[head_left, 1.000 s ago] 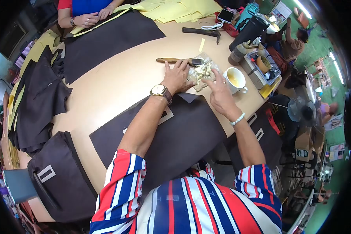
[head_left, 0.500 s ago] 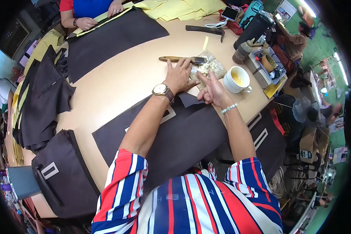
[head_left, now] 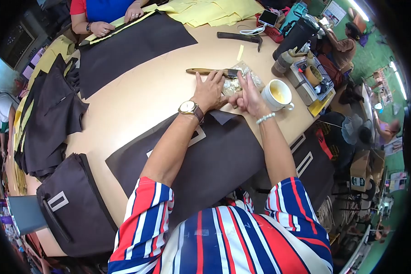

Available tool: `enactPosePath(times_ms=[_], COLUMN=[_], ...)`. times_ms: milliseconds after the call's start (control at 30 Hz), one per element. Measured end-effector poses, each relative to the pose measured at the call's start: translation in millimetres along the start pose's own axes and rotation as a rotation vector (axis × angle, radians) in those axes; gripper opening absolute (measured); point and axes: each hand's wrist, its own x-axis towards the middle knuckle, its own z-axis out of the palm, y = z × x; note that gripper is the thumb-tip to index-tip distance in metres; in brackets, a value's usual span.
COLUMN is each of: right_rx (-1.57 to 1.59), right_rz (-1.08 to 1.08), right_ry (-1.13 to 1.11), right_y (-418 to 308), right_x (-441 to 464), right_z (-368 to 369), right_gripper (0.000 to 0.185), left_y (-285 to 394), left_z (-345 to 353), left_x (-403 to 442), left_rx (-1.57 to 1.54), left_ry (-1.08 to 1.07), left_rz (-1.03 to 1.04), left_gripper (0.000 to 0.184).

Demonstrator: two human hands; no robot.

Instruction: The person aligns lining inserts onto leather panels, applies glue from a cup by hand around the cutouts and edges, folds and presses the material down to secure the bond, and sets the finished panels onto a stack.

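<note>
My left hand (head_left: 208, 92) lies flat and open, fingers spread, just past the far edge of a dark fabric panel (head_left: 210, 157). The panel has a small raised flap (head_left: 223, 117) near this hand. Beside it, my right hand (head_left: 250, 98) is turned on its side, some fingers stretched out and others bent toward the left thumb. Whether anything small sits between them is hard to see. A flat brush (head_left: 205, 71) rests beyond my left fingertips, its bristle end over a messy, glue-flecked sheet (head_left: 255, 78). A white mug (head_left: 277, 94) holding yellowish stuff stands right of my right hand.
Across the table (head_left: 137, 100), a co-worker's hands (head_left: 102, 28) hold the edge of another dark panel (head_left: 137, 52). A hammer (head_left: 239, 36), bottles (head_left: 284, 61) and a tool tray (head_left: 313, 77) lie at the far right. Dark fabric piles (head_left: 52, 114) and a stitched piece (head_left: 77, 205) are left.
My right hand has turned more upright, its stretched fingers now pointing away from me. My left hand stays almost in place. The dark panel has shifted very slightly.
</note>
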Motion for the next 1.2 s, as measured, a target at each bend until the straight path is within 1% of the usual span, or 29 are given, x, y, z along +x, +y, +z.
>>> enactPosePath(times_ms=[67,100,167,233,300,367,433,467,533,567,667,700,800,833,933,1033,1133,1200], right_rx=[-0.081,-0.153,-0.297,-0.378,-0.455,-0.475,-0.443,-0.28,0.044,0.195,0.478,0.561,0.733,0.739,0.614,0.311,-0.175,-0.347], right_rz=[0.028,0.022,0.082,0.036,0.12,0.132,0.077,0.117,0.194,0.124,-0.048,-0.077,-0.113,-0.126,-0.174,-0.149,0.088,0.094], right_ry=[0.027,0.092,0.151,0.194,0.2,0.175,0.118,0.073,-0.003,-0.022,-0.119,-0.25,-0.331,-0.294,-0.081,0.171,0.297,0.336], right_y=[4,9,9,11,9,6,6,10,22,27,33,37,43,40,24,7,0,-6], right_x=[-9,-10,-14,-23,-24,-28,-41,-44,-51,-51,-55,-53,-45,-44,-22,6,8,2], right_z=[6,7,7,13,9,6,3,-4,-31,-48,-43,-43,-31,-26,-19,-17,-9,-5], right_gripper=[0.074,0.078,0.079,0.089,0.092,0.087,0.076,0.078,0.082,0.083,0.077,0.072,0.068,0.066,0.069,0.074,0.078,0.074], left_y=[-2,-1,-1,-3,-2,-3,-3,-2,-4,-3,-3,-3,-1,-1,-1,-1,0,1], left_z=[1,-2,-9,-7,-5,-5,-4,-2,-7,-8,-7,-8,-9,-9,-9,-11,-10,-8], left_x=[-1,-2,0,0,0,0,0,-1,2,1,2,2,1,1,1,1,0,1], left_rx=[-0.008,-0.025,-0.042,-0.046,-0.054,-0.058,-0.045,-0.039,-0.048,-0.053,-0.045,-0.046,-0.083,-0.071,-0.079,-0.054,-0.069,-0.071], left_ry=[-0.008,-0.035,-0.047,-0.039,-0.039,-0.05,0.004,0.026,-0.018,-0.044,-0.057,-0.069,-0.061,-0.066,-0.077,-0.077,-0.051,-0.019], left_rz=[-0.005,0.002,0.003,0.006,0.007,0.001,0.0,0.0,0.004,0.01,0.009,0.008,-0.004,-0.001,-0.006,0.004,-0.001,-0.001], left_gripper=[0.074,0.074,0.074,0.075,0.075,0.075,0.075,0.075,0.073,0.072,0.071,0.072,0.074,0.075,0.074,0.074,0.073,0.072])
